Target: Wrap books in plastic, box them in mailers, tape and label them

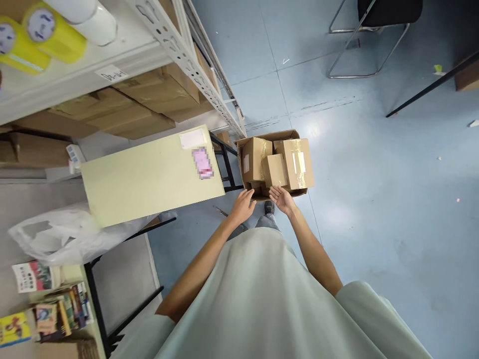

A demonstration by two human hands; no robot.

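Note:
An open cardboard carton [290,134] stands on the blue floor ahead of me, filled with several small taped cardboard boxes [295,162]. My left hand [243,205] reaches down at the carton's near left corner, fingers stretched and apart, holding nothing. My right hand [282,198] hovers at the carton's near edge, just below a small box [274,170], palm open with fingers spread. Neither hand grips anything. One shoe [269,207] shows between my hands.
A pale green table [149,177] with a pink item and a white label stands left. A metal shelf rack [179,50] holds cardboard boxes and yellow tape rolls [41,30]. A plastic bag [56,234] and books lie lower left. A chair [370,35] stands far right.

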